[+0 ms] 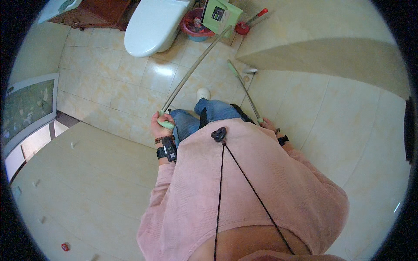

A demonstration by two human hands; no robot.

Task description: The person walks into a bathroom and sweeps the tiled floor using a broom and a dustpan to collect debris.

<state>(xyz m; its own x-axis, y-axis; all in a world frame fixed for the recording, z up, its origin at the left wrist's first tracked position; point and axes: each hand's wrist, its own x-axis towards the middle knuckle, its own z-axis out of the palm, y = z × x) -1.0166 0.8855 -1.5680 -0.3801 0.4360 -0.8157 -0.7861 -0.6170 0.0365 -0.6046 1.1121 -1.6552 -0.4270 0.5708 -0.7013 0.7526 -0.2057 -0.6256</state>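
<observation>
My left hand point(162, 125) is closed around the green grip of a long-handled dustpan point(222, 16). Its metal pole slants up to the green pan, which stands tilted beside a waste bin. On the other side of my body, my right hand point(268, 124) holds the end of a second metal pole point(249, 97), thinner in view, with a green section at its far end near the wall corner. Whatever is fixed to that far end cannot be made out. My legs in blue jeans and one white shoe point(203, 94) show between the two poles.
A white toilet point(147, 29) with its lid down stands ahead, beside a red and blue waste bin point(197, 37) holding rubbish. A red toilet plunger or brush point(242, 28) leans near the wall. A brown wooden cabinet point(101, 13) is at upper left, a framed glass door point(31, 107) at far left.
</observation>
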